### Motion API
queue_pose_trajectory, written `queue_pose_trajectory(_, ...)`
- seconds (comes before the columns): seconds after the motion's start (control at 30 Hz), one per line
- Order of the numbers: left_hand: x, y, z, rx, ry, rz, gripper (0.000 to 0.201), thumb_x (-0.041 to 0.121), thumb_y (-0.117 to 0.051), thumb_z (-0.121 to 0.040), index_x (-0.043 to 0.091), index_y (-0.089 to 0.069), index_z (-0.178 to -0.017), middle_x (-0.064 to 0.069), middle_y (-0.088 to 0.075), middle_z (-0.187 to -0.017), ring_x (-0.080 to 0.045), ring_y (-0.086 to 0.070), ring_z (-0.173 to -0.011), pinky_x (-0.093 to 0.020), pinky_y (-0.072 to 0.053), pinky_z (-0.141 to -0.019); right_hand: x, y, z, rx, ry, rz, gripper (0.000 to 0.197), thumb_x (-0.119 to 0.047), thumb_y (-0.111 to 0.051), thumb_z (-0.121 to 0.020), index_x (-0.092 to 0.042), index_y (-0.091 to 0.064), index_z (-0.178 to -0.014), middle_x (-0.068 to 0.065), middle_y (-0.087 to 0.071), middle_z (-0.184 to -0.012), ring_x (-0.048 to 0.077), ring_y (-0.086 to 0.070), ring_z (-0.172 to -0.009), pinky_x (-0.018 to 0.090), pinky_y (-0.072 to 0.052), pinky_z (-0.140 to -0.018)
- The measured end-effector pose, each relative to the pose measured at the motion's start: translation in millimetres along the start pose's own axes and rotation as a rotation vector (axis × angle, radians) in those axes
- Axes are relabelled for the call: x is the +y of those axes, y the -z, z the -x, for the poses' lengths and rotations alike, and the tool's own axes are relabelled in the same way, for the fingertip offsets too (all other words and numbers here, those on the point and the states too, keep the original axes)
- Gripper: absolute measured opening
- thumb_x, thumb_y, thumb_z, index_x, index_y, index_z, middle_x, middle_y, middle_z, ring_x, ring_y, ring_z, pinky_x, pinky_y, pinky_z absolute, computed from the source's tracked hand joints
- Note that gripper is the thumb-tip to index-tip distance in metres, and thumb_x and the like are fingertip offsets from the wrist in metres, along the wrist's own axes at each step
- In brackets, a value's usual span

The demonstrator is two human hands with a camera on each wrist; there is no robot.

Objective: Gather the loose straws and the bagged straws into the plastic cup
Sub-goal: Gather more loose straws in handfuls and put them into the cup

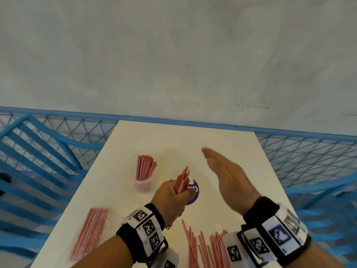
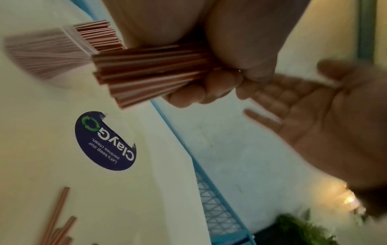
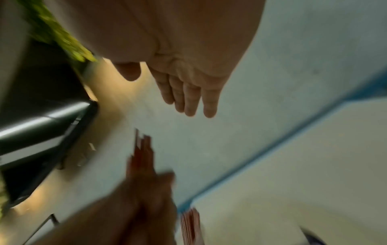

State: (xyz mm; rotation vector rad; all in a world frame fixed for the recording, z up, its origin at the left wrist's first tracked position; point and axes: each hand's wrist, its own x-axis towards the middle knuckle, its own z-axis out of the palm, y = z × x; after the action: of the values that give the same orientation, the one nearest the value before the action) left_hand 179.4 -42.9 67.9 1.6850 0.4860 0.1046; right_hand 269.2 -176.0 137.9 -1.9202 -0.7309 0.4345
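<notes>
My left hand (image 1: 174, 197) grips a bundle of red-and-white straws (image 1: 182, 180) above the white table (image 1: 222, 144), just right of the plastic cup (image 1: 143, 185). The cup stands upright with many straws (image 1: 144, 167) in it. In the left wrist view the bundle (image 2: 146, 73) sticks out from the curled fingers (image 2: 201, 92). My right hand (image 1: 224, 171) hovers flat and open to the right of the bundle, holding nothing; its straight fingers (image 3: 188, 97) show in the right wrist view. Bagged straws (image 1: 89, 235) lie at the near left. Loose straws (image 1: 208, 246) lie near the front edge.
A round purple sticker (image 1: 193, 192) lies on the table under my left hand, reading "ClayG" in the left wrist view (image 2: 104, 140). Blue metal chairs and mesh (image 1: 48, 151) flank the table on both sides. A grey wall rises behind.
</notes>
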Motion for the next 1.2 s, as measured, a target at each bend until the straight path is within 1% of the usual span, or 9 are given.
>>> queue_pose_trajectory(0.2,8.3,-3.7,3.8,-0.093,-0.105,-0.084,0.023,0.005,-0.05,-0.089,0.002,-0.05,-0.066,-0.004,-0.037,-0.048,-0.007,-0.031,-0.036,-0.017,-0.028,-0.038,-6.1,-20.0,11.1,-0.439,0.04,0.416,0.058,-0.046,-0.026,-0.1,-0.03,-0.005,-0.152,-0.012,-0.004,-0.161,0.0,0.0,-0.146,0.028,-0.004,-0.121)
queue_pose_trajectory(0.3,4.0,-3.2,1.0,-0.072,-0.094,-0.05,0.027,0.011,-0.055,-0.087,-0.007,-0.05,-0.068,-0.002,-0.033,-0.047,-0.011,-0.028,-0.039,-0.022,-0.026,-0.041,-0.9,-19.8,8.9,-0.278,0.04,0.329,0.062,-0.052,-0.025,-0.096,-0.035,-0.002,-0.151,-0.017,-0.002,-0.16,-0.006,0.002,-0.143,0.027,-0.005,-0.121)
queue_pose_trajectory(0.43,4.9,-3.0,-0.8,-0.148,-0.119,0.081,0.025,-0.008,-0.047,-0.086,-0.002,-0.047,-0.062,0.007,-0.04,-0.044,-0.004,-0.035,-0.039,-0.016,-0.031,-0.042,3.9,-28.1,15.0,-0.431,0.015,0.356,0.069,-0.05,-0.036,-0.095,-0.033,0.0,-0.152,-0.013,-0.006,-0.161,0.004,-0.003,-0.147,0.035,-0.012,-0.121)
queue_pose_trajectory(0.5,0.9,-3.4,-0.2,-0.103,-0.119,0.013,0.026,0.002,-0.052,-0.085,-0.004,-0.046,-0.061,0.006,-0.037,-0.044,-0.008,-0.032,-0.04,-0.021,-0.029,-0.044,4.6,-25.1,13.1,-0.371,0.034,0.34,0.07,-0.053,-0.034,-0.093,-0.034,-0.002,-0.152,-0.015,-0.004,-0.16,0.001,-0.001,-0.146,0.032,-0.01,-0.121)
queue_pose_trajectory(0.6,0.1,-3.3,-1.5,-0.049,-0.077,-0.013,0.028,0.02,-0.059,-0.085,0.005,-0.049,-0.063,-0.002,-0.035,-0.049,-0.015,-0.03,-0.043,-0.027,-0.029,-0.047,2.2,-13.8,7.6,-0.184,0.0,0.188,0.067,-0.054,-0.031,-0.091,-0.035,-0.01,-0.152,-0.024,-0.012,-0.154,-0.008,-0.01,-0.141,0.016,-0.014,-0.112)
queue_pose_trajectory(0.7,13.7,5.4,-8.0,0.025,-0.086,0.047,0.03,0.018,-0.061,-0.09,0.013,-0.051,-0.062,-0.002,-0.044,-0.049,-0.016,-0.04,-0.043,-0.025,-0.04,-0.048,13.7,-22.5,15.8,-0.025,-0.192,-0.151,0.042,-0.045,-0.032,-0.1,-0.028,-0.049,-0.134,-0.011,-0.052,-0.139,-0.012,-0.047,-0.118,0.004,-0.035,-0.091)
queue_pose_trajectory(0.77,22.5,14.8,-14.8,0.068,-0.094,0.169,0.038,0.019,-0.06,-0.09,0.018,-0.053,-0.053,-0.002,-0.048,-0.045,-0.021,-0.045,-0.044,-0.03,-0.043,-0.053,27.8,-36.9,24.1,-0.022,-0.518,-0.491,0.049,-0.048,-0.033,-0.099,-0.012,-0.065,-0.107,0.009,-0.072,-0.107,0.011,-0.068,-0.101,0.025,-0.053,-0.081)
queue_pose_trajectory(0.87,27.7,17.9,-19.6,0.116,-0.135,0.302,0.042,0.022,-0.061,-0.087,0.021,-0.052,-0.046,-0.002,-0.048,-0.044,-0.023,-0.046,-0.043,-0.034,-0.043,-0.056,37.3,-55.6,34.0,-0.157,-0.86,-0.813,0.072,-0.058,-0.036,-0.094,0.007,-0.06,-0.112,0.03,-0.068,-0.107,0.037,-0.07,-0.088,0.041,-0.057,-0.075)
queue_pose_trajectory(1.2,13.7,10.4,-11.6,0.111,-0.144,0.344,0.034,0.025,-0.061,-0.084,0.024,-0.052,-0.052,-0.002,-0.046,-0.045,-0.022,-0.044,-0.043,-0.031,-0.043,-0.051,28.7,-58.3,32.7,-0.212,-0.771,-1.063,0.075,-0.054,-0.033,-0.096,0.013,-0.058,-0.117,0.036,-0.061,-0.116,0.039,-0.065,-0.095,0.043,-0.054,-0.086)
